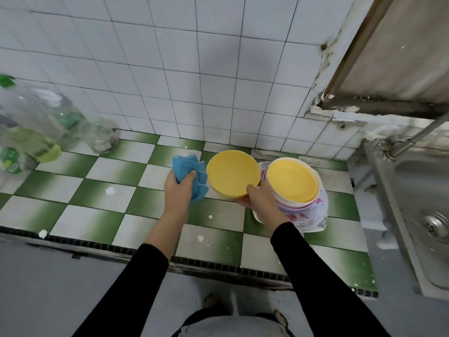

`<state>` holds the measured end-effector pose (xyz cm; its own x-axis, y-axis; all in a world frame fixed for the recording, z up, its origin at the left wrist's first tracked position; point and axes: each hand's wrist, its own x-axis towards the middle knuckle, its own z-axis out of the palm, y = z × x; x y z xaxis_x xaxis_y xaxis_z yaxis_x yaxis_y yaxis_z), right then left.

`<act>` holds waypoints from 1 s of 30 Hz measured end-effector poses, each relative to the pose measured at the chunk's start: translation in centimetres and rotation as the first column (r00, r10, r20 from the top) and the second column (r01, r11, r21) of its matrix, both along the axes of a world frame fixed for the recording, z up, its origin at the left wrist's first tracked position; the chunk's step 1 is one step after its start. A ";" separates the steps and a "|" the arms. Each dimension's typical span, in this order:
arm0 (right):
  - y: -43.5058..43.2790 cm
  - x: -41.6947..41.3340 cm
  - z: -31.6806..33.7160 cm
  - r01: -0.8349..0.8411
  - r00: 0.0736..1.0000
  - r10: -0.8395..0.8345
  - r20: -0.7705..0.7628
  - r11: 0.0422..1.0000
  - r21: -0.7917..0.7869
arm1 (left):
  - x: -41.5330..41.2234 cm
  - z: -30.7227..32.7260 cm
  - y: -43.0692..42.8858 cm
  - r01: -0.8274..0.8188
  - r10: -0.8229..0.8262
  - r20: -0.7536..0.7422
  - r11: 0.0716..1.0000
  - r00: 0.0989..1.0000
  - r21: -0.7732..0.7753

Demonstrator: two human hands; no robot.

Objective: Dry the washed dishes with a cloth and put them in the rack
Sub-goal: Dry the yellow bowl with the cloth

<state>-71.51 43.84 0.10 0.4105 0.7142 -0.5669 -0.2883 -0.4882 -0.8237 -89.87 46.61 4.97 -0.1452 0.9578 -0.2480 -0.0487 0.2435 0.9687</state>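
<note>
Yellow bowl (232,173), hollow side up and tipped a little toward the camera, is held on the far side of the stack of dishes (313,212) from the steel sink (418,190); the right hand (261,198) grips it at its near rim, thumb hooked over the edge and the fingers curled beneath (only their tips show under the rim); whether the bowl's base touches the counter (109,190) or hangs just above it is hard to say from this angle. The stack stands on the green-and-white chequered counter just beside the sink's left edge, pale floral bowls nested together with another yellow dish (290,180) sitting on top; the held bowl's rim lies close to the stack, perhaps touching it. Further from the sink again, just past the bowl, the left hand (177,188) is closed round a bunched blue cloth (189,171), whose folds stick out above and to the side of the fist and come near the bowl's rim. At the end of the counter furthest from the sink stand several clear plastic bottles (31,122) with green labels and a glass jar (102,135), all against the white tiled wall (170,69); a metal tap pipe (418,136) slants over the sink's back corner.
</note>
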 end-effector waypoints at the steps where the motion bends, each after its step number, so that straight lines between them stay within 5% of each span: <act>1: -0.3 0.7 1.0 -0.017 1.000 0.016 0.027 1.000 0.012 | 0.5 0.4 0.0 0.004 -0.004 0.006 1.000 1.000 0.008; 7: -3.3 6.6 6.8 -0.023 1.000 0.023 0.008 0.999 0.035 | 4.6 2.2 -0.6 0.078 -0.080 0.025 0.994 0.997 0.071; 16: -12.2 16.4 9.5 0.265 0.958 -0.250 -0.140 0.959 0.100 | 16.4 3.4 -4.5 0.290 -0.297 0.094 0.954 0.950 0.079; 30: -28.7 32.9 10.6 0.682 0.731 -0.670 -0.127 0.724 0.101 | 37.2 3.5 -15.4 0.641 -0.633 0.132 0.767 0.763 -0.031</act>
<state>-38.63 15.13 10.68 0.7732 0.3331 -0.5397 -0.5639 -0.0283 -0.8253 -52.67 31.25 8.46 0.5234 0.7994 -0.2950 0.0400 0.3228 0.9456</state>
